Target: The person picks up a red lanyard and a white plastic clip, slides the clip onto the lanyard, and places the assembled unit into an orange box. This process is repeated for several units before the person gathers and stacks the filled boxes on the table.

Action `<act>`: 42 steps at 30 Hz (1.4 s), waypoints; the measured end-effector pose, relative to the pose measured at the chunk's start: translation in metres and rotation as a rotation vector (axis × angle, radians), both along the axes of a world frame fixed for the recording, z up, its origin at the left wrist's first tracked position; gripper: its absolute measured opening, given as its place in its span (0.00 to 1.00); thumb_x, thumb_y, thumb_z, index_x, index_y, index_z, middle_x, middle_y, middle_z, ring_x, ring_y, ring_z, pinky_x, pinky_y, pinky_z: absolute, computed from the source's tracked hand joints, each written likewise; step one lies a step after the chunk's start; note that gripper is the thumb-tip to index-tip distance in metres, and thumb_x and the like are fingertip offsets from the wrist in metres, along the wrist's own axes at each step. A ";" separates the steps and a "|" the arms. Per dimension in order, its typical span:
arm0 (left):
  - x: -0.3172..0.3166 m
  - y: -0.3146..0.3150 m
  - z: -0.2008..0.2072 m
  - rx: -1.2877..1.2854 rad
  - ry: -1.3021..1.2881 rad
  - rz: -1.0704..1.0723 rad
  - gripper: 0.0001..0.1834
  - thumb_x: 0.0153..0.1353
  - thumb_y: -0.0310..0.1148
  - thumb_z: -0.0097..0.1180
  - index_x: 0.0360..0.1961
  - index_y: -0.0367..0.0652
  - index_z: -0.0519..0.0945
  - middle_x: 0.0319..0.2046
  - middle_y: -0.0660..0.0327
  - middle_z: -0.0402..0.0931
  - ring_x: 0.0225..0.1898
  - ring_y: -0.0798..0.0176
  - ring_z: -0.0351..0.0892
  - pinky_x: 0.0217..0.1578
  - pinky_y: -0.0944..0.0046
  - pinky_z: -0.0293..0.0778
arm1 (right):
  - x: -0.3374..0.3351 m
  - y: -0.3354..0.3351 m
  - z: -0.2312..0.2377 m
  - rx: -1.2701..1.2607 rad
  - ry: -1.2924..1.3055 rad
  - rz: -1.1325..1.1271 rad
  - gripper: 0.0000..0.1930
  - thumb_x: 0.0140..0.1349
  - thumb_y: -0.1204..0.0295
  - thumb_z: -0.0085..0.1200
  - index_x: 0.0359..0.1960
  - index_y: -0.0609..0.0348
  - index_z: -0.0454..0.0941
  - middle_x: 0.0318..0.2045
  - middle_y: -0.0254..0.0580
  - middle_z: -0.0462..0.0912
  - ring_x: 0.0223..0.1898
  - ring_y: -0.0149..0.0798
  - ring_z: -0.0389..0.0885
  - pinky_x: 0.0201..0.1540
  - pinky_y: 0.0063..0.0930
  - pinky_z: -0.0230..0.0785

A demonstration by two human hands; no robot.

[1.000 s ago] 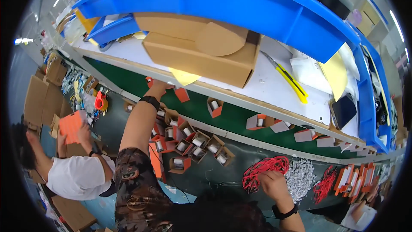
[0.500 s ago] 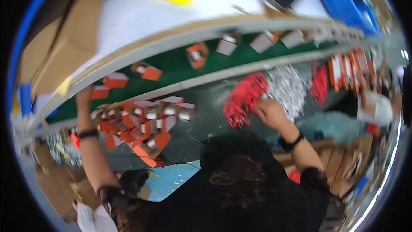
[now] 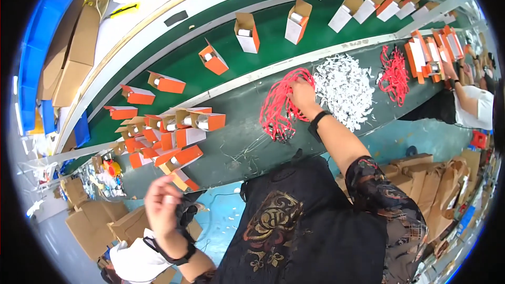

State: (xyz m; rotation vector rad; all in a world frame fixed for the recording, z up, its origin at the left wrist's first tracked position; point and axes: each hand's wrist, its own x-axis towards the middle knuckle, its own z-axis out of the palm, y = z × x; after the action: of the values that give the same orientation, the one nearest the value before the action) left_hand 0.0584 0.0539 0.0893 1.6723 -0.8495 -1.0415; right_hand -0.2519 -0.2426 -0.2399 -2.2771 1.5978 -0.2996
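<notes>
My right hand reaches into a heap of red cords on the dark bench, its fingers closed on some of them. Right beside it lies a pile of small white pieces, too small to make out. My left hand is raised off the bench's near edge, fingers loosely bent and apart, with nothing seen in it. Just beyond its fingertips is an open orange and white box, tilted at the edge of a cluster of similar open boxes holding white items.
A green conveyor behind the bench carries a spaced row of open boxes. At right are a smaller red cord heap, more orange boxes and a co-worker's arm. Cardboard leans below the bench.
My left hand has come back from a box on the conveyor's left end to the bench's near edge. My right hand has moved deeper into the red cords. The view has shifted.
</notes>
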 end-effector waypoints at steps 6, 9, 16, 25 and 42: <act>-0.062 0.029 -0.028 0.127 0.118 0.023 0.25 0.61 0.38 0.62 0.55 0.35 0.74 0.29 0.66 0.75 0.29 0.76 0.68 0.32 0.76 0.65 | -0.002 -0.032 -0.031 -0.077 0.266 0.067 0.10 0.49 0.64 0.65 0.30 0.54 0.84 0.38 0.48 0.81 0.41 0.50 0.81 0.45 0.45 0.75; -0.068 0.035 -0.028 0.109 0.081 0.075 0.24 0.62 0.37 0.61 0.55 0.35 0.74 0.29 0.67 0.75 0.29 0.76 0.68 0.33 0.76 0.65 | -0.008 -0.030 0.008 0.047 -0.020 0.070 0.07 0.52 0.67 0.63 0.28 0.57 0.83 0.32 0.47 0.82 0.40 0.48 0.82 0.43 0.43 0.75; -0.092 -0.033 -0.030 -0.101 -0.109 -0.040 0.22 0.58 0.27 0.61 0.55 0.37 0.74 0.38 0.67 0.73 0.39 0.73 0.71 0.42 0.72 0.68 | -0.022 0.007 0.194 0.301 -0.502 0.337 0.07 0.58 0.67 0.58 0.36 0.54 0.80 0.29 0.45 0.84 0.36 0.50 0.84 0.41 0.41 0.74; -0.170 -0.184 -0.070 -0.596 -0.031 -0.590 0.42 0.48 0.34 0.72 0.63 0.34 0.66 0.59 0.55 0.69 0.60 0.61 0.69 0.60 0.60 0.65 | -0.031 0.051 0.365 0.199 -0.598 0.594 0.06 0.62 0.71 0.55 0.35 0.59 0.75 0.24 0.41 0.82 0.27 0.38 0.81 0.32 0.33 0.70; -0.161 -0.081 -0.127 -0.105 -0.443 -0.360 0.14 0.71 0.36 0.49 0.33 0.37 0.77 0.19 0.63 0.67 0.20 0.68 0.64 0.25 0.66 0.62 | -0.160 0.076 0.060 0.398 -0.200 -0.085 0.13 0.57 0.58 0.61 0.36 0.53 0.82 0.30 0.47 0.84 0.34 0.43 0.84 0.39 0.38 0.75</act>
State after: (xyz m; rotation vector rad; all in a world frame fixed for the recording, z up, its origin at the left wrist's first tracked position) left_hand -0.1023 -0.0268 -0.0373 1.7241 -1.5116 -0.8474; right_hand -0.4116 -0.1670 -0.1802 -1.8248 1.4990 -0.2005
